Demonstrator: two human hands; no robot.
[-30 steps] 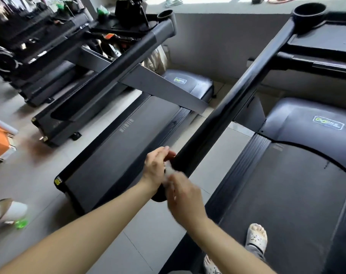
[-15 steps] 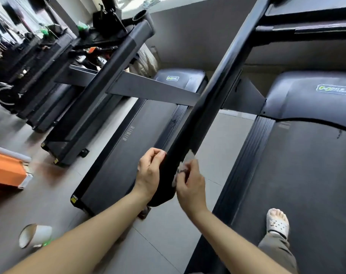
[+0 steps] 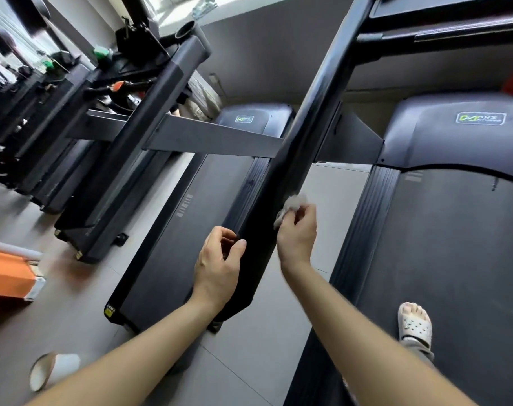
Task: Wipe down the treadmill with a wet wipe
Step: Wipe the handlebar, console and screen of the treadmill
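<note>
A: Entry. Wet wipe [image 3: 292,204]: crumpled white wad, pinched in the fingers of the right hand [image 3: 297,234], pressed against the right flank of the black handrail [image 3: 293,159]. Position is low on the rail, a little above its rounded lower end.

B: And the left hand [image 3: 218,268]?

A: On the opposite flank of the same rail, fingers loosely curled with the tips at the rail's edge; holding nothing that I can see. The rail runs between the two hands.

B: The treadmill itself?

A: The treadmill [image 3: 454,230] lies to the right; the person stands on its belt, one foot in a pale clog [image 3: 415,325] showing.

B: Surroundings?

A: A second treadmill [image 3: 191,230] sits parallel on the left, a strip of grey tiled floor [image 3: 264,347] between them. Its grey crossbar [image 3: 214,139] passes behind the handrail. More machines stand in a row beyond it, blurred. On the floor at lower left: a white paper cup [image 3: 51,370] on its side. At the left edge, an orange object [image 3: 6,276], only partly in view.
</note>
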